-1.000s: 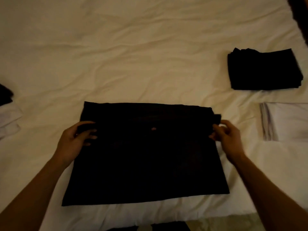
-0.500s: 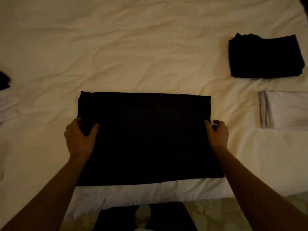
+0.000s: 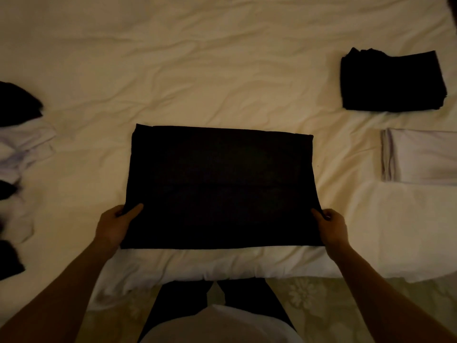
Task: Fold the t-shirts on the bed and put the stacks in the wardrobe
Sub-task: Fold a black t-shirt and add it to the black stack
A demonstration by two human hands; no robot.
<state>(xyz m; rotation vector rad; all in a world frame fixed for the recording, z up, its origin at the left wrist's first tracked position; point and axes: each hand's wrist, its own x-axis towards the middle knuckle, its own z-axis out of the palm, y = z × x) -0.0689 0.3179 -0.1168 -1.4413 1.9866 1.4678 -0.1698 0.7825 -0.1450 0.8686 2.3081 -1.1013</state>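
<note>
A black t-shirt (image 3: 220, 184), folded into a wide rectangle, lies flat on the white bed (image 3: 197, 70) near its front edge. My left hand (image 3: 116, 225) pinches the shirt's left side near the lower corner, thumb on top. My right hand (image 3: 330, 225) pinches the right side at about the same height. A stack of folded black t-shirts (image 3: 392, 80) sits at the right. Just in front of it lies a stack of folded white t-shirts (image 3: 420, 157), cut off by the frame's right edge.
A loose heap of unfolded white and black shirts (image 3: 17, 154) lies at the left edge of the bed. The bed's front edge runs just below the black shirt, with patterned floor (image 3: 309, 300) and my legs beneath. The far half of the bed is bare sheet.
My hands slid toward me along the shirt's two sides, from the middle down near the lower corners. The view tilted down, showing more of the floor and the heap at the left.
</note>
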